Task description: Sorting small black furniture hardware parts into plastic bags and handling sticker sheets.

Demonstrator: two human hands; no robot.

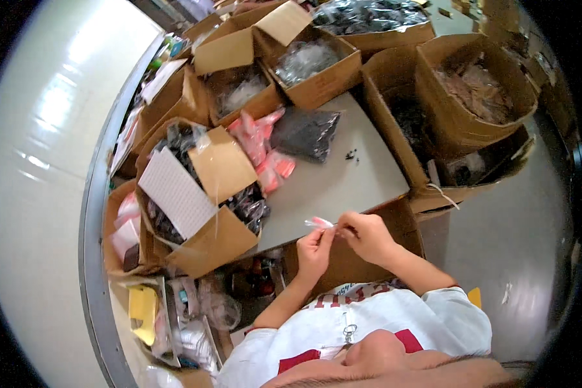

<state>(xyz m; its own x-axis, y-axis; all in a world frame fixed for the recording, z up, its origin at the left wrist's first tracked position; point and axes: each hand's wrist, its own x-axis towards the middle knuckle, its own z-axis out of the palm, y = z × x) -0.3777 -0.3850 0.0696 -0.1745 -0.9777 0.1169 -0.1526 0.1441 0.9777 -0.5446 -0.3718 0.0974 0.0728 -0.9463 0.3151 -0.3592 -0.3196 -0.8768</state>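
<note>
Close together at the table's near edge, my left hand (pixel 315 253) and my right hand (pixel 366 237) both pinch a small clear plastic bag with red on it (pixel 319 222). The bag sticks out past the left fingertips; the rest of it is hidden by my fingers. Farther back on the grey table (pixel 343 187) lies a heap of similar red and clear bags (pixel 258 139). Beside that heap is a larger clear bag full of dark pieces (pixel 306 134). A few tiny black pieces (pixel 352 155) lie loose to its right.
An open carton of black bagged items (pixel 239 226) stands at the left, with a white printed sheet (pixel 178 194) on it. Cartons with clear bags (pixel 307 61) line the back. Tall cartons (pixel 475 97) stand at the right. Below the table edge is an open brown carton (pixel 394 226).
</note>
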